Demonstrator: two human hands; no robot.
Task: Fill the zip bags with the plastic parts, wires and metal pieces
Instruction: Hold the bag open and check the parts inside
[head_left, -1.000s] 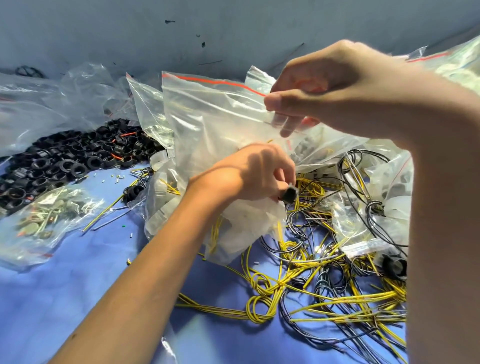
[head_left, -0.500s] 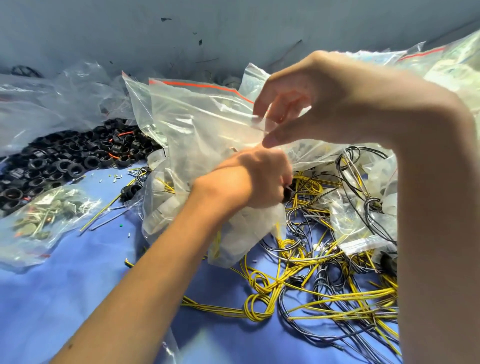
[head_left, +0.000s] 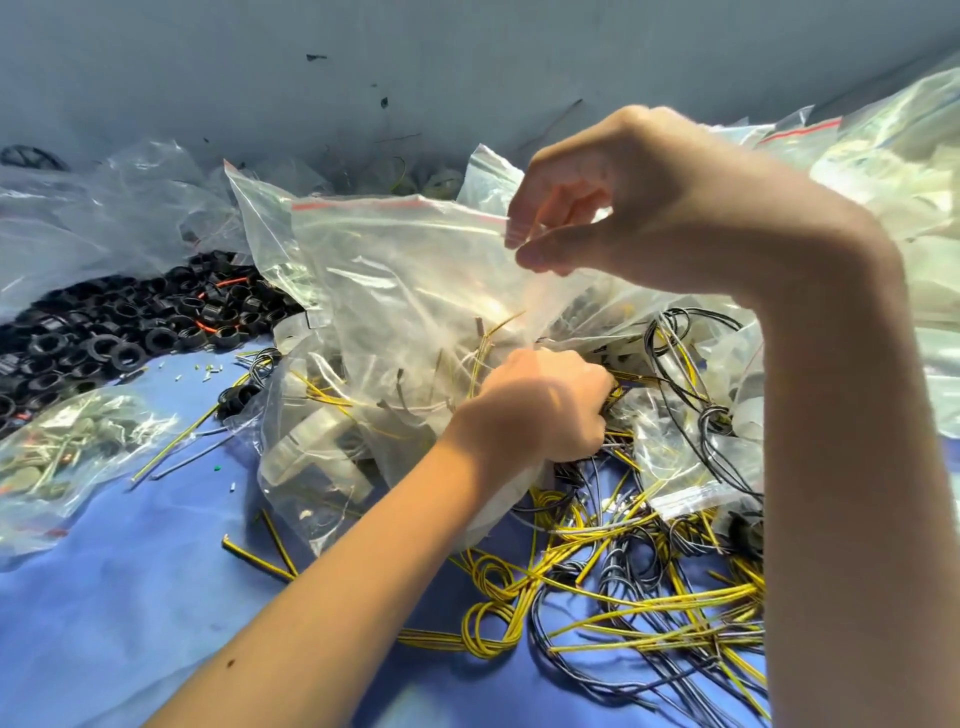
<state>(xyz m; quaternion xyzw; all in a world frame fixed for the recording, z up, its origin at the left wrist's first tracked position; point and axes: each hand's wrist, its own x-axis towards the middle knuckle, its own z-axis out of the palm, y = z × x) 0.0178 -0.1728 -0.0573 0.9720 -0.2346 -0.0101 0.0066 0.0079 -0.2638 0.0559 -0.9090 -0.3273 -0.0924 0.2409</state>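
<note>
Plastic zip bag (head_left: 405, 270) pinched in right hand (head_left: 649, 208); left hand (head_left: 540, 410) curls (grip's contents hidden) among wires (head_left: 597, 587).

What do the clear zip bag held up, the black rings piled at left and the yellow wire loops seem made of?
Clear zip bag with red strip: thin glossy plastic film, see-through with creases and glare. Black ring-shaped parts: probably moulded plastic, dull sheen. Yellow looped wires: smooth plastic-looking insulation, bending freely; core not visible.
</note>
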